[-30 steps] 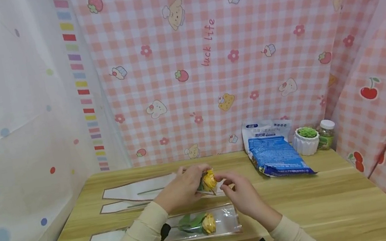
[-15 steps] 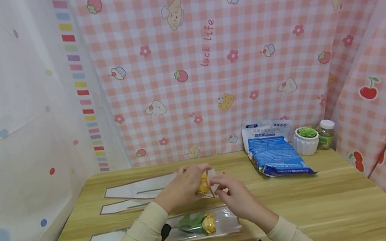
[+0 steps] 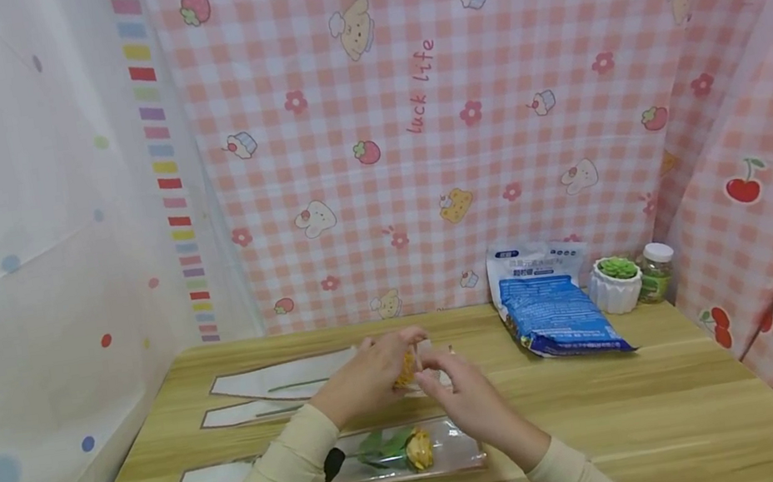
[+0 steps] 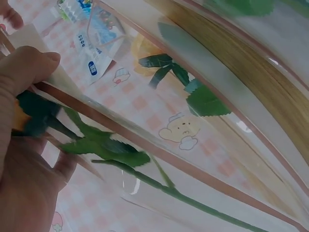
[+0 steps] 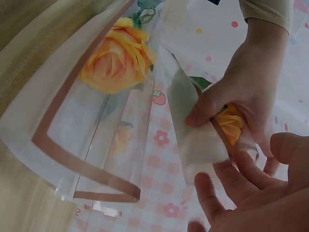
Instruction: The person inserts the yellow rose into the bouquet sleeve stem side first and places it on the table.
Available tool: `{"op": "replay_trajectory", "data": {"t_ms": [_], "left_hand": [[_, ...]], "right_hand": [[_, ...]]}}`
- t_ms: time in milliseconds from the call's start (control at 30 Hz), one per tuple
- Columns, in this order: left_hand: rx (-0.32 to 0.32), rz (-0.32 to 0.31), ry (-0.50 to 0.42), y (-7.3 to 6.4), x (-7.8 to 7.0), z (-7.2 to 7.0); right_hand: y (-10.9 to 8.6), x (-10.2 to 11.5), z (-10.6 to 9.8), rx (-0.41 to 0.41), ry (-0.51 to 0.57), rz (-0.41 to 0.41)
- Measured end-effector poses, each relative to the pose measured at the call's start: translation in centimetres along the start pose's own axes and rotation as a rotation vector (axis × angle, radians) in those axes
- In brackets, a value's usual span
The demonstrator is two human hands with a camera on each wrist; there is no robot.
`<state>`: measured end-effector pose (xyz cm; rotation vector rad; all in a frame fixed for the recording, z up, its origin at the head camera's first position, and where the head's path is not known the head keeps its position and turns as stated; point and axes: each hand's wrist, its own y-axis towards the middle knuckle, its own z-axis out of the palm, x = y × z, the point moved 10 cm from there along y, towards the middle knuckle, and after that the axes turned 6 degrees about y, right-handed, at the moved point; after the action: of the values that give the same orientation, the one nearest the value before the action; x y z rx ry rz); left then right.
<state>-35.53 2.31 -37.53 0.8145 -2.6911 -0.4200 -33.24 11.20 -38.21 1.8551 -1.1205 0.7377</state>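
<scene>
In the head view, my left hand (image 3: 370, 374) grips a clear, brown-edged flower sleeve (image 3: 242, 382) around the head of a yellow rose (image 3: 405, 373) inside it. The left wrist view shows the thumb on the sleeve's near face and the rose's green stem (image 4: 193, 199) running down the sleeve. At the sleeve's wide end is my right hand (image 3: 476, 400). Its fingers touch the edge, with the thumb held apart in the right wrist view. Nearer me lies another sleeved yellow rose (image 3: 418, 449), partly hidden by the left forearm.
A third sleeve (image 3: 235, 415) lies just in front of the held one on the wooden table (image 3: 650, 418). At the back right stand a blue and white bag (image 3: 556, 307), a potted succulent (image 3: 616, 285) and a small jar (image 3: 655, 272). A checked curtain (image 3: 330, 174) hangs behind.
The right hand has shifted left along the sleeve's wide end, and less of the rose head shows between the hands. The left hand stays about where it was. The front rose has not moved.
</scene>
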Motion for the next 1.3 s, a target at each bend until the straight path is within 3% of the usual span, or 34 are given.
{"op": "replay_trajectory", "data": {"t_ms": [267, 533, 900, 1133, 1300], "left_hand": [[-0.016, -0.036, -0.077, 0.8, -0.1, -0.5], [0.047, -0.047, -0.088, 1.1, -0.9, -0.3], [0.125, -0.048, -0.086, 1.7, -2.1, 0.8], [0.097, -0.083, -0.138, 1.1, -1.2, 0.4], [0.128, -0.165, -0.208, -0.3, 0.8, 0.2]], "right_hand": [[0.2, -0.1, 1.4, 0.086, 0.05, -0.005], [0.4, -0.2, 2.0, 0.158, 0.107, 0.022], [0.6, -0.8, 3.2, 0.337, 0.191, 0.056], [0.7, -0.7, 2.5, 0.248, 0.198, 0.072], [1.1, -0.7, 1.5, 0.155, 0.193, 0.075]]}}
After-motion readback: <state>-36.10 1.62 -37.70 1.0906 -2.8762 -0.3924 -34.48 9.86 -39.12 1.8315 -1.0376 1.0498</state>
